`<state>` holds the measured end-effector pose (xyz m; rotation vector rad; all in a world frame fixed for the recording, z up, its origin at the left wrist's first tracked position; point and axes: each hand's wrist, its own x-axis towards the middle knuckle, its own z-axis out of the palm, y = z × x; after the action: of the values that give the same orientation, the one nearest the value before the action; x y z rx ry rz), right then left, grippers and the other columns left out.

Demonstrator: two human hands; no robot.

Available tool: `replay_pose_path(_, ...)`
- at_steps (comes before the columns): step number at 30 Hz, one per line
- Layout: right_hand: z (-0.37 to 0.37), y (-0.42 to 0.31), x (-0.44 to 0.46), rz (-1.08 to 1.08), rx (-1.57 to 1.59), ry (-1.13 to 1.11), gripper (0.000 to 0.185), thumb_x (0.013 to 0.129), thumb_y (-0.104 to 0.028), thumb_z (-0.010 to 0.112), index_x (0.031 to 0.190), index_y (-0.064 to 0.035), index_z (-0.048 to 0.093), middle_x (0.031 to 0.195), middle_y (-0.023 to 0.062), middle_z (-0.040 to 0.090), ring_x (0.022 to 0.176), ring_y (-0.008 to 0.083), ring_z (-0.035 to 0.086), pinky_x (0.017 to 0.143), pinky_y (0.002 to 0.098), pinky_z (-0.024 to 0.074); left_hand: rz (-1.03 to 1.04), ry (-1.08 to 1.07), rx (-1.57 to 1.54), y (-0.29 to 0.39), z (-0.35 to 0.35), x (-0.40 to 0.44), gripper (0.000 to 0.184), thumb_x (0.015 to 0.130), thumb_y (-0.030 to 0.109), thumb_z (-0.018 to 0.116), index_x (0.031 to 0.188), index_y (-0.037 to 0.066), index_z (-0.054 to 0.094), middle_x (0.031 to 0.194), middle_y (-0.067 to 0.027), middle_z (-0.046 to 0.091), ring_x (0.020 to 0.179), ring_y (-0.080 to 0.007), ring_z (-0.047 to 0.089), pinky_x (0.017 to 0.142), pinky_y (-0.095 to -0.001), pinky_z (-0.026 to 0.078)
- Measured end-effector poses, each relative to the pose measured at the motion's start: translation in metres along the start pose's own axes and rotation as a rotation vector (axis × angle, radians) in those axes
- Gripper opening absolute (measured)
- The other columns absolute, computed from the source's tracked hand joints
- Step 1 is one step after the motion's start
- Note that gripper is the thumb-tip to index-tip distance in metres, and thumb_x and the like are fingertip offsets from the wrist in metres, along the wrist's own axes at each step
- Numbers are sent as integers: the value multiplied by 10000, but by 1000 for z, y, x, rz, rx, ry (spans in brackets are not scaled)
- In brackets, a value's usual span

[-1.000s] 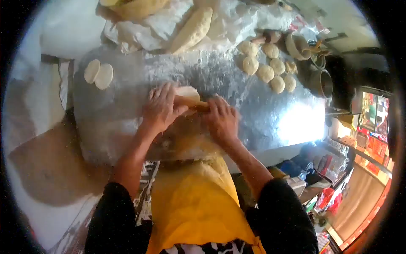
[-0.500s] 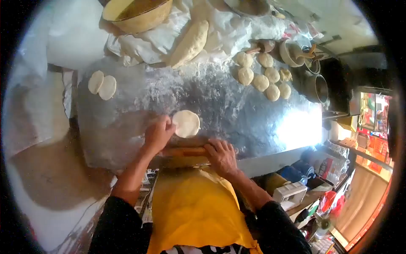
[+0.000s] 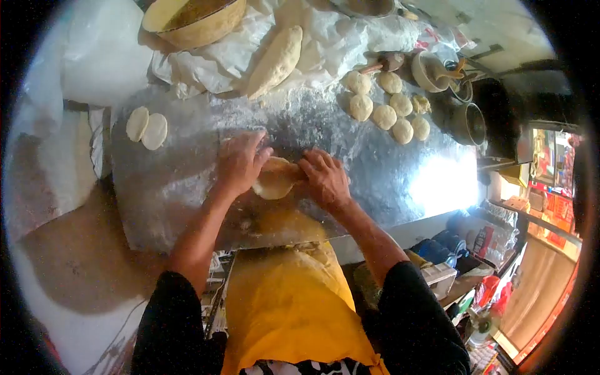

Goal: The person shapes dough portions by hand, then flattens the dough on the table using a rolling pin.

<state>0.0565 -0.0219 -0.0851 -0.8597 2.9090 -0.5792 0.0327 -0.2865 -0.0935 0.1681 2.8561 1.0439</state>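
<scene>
A wooden rolling pin [image 3: 287, 171] lies across a flat round of dough [image 3: 271, 189] on the floured dark worktop. My left hand [image 3: 240, 164] is closed around the left end of the pin, its thumb toward the dough. At the other end, my right hand [image 3: 326, 179] grips the pin with bent fingers. Both hands hide much of the pin, which also covers the upper part of the round. Two flattened dough rounds [image 3: 154, 132] overlap at the left of the worktop.
Several dough balls [image 3: 384, 117] sit at the right rear. A long dough piece [image 3: 275, 64] lies by white plastic sheeting [image 3: 334, 47]. A large bowl [image 3: 197, 28] stands at the back left, metal pots [image 3: 467, 124] at the right. The worktop's front edge [image 3: 231, 247] faces my yellow apron.
The rolling pin has moved from the front edge onto the dough round. My left hand has let go of the round's edge and taken the pin's left end; my right hand moved forward.
</scene>
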Motion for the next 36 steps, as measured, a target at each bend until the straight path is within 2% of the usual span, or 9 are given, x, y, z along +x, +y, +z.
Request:
replay_pose_path(4, 3, -20, -68, 103, 161, -95, 460, 929, -281, 733, 1359, -143, 646, 1400, 105, 622, 1321, 361, 573, 1005, 522, 507, 154, -56, 76, 6, 10, -11, 183, 929, 193, 739, 1056, 70, 694, 1012, -140, 670, 969, -364, 675, 876, -469, 545)
replay_pose_path(10, -19, -41, -84, 160, 196, -99, 417, 933, -257, 728, 1336, -172, 657, 1396, 106, 627, 1307, 329, 583, 1031, 520, 477, -286, -110, -119, -11, -9, -66, 261, 965, 276, 749, 1003, 52, 622, 905, -147, 686, 810, -342, 685, 717, -474, 534)
replay_pose_path(12, -25, -43, -50, 120, 161, -105, 468, 922, -267, 748, 1373, -189, 648, 1431, 121, 616, 1349, 339, 565, 1084, 528, 444, -317, -99, -224, -8, -14, -65, 485, 988, 468, 729, 1189, 34, 648, 1151, -187, 722, 1077, -371, 701, 922, -493, 550)
replay_pose_path(14, -3, -54, -58, 67, 33, -20, 563, 944, -318, 729, 1469, -163, 592, 1495, 138, 590, 1382, 339, 548, 1108, 528, 422, 223, -66, 292, 2, -22, -78, 850, 950, 667, 667, 1472, 7, 547, 1501, -218, 580, 1409, -427, 534, 1156, -529, 439)
replay_pose_path(16, 32, -68, -89, 81, -78, 34, 659, 971, -374, 693, 1543, -98, 516, 1562, 163, 542, 1436, 336, 513, 1120, 520, 411, 164, -313, 443, 13, -32, -103, 1062, 895, 756, 637, 1629, 29, 392, 1724, -189, 306, 1564, -432, 333, 1243, -559, 329)
replay_pose_path(22, 0, -24, -25, -10, 30, -46, 560, 972, -297, 673, 1488, -105, 566, 1562, 173, 530, 1444, 354, 503, 1113, 527, 420, 58, -46, 22, -2, -12, -39, 504, 990, 288, 716, 1451, 106, 624, 1466, -162, 621, 1357, -412, 574, 1137, -520, 461)
replay_pose_path(28, 7, -31, -98, -71, 162, -96, 471, 908, -285, 737, 1357, -156, 675, 1473, 130, 584, 1374, 377, 544, 1086, 541, 457, 122, -246, 60, -1, -9, -44, 305, 902, 253, 793, 1096, 54, 667, 1062, -104, 663, 942, -340, 698, 831, -502, 557)
replay_pose_path(33, 1, -43, -93, -26, 169, -217, 461, 922, -290, 734, 1368, -190, 677, 1461, 131, 589, 1370, 360, 546, 1060, 518, 471, -412, -169, -42, -25, -16, -84, 404, 990, 361, 741, 1244, 59, 654, 1197, -171, 690, 1052, -353, 705, 915, -471, 553)
replay_pose_path(36, -12, -46, -38, 31, 141, -357, 522, 948, -292, 717, 1439, -149, 615, 1483, 148, 582, 1397, 350, 528, 1034, 502, 470, -144, 68, -50, -17, -20, -88, 622, 1016, 490, 690, 1459, 67, 581, 1395, -223, 648, 1255, -389, 642, 1068, -487, 495)
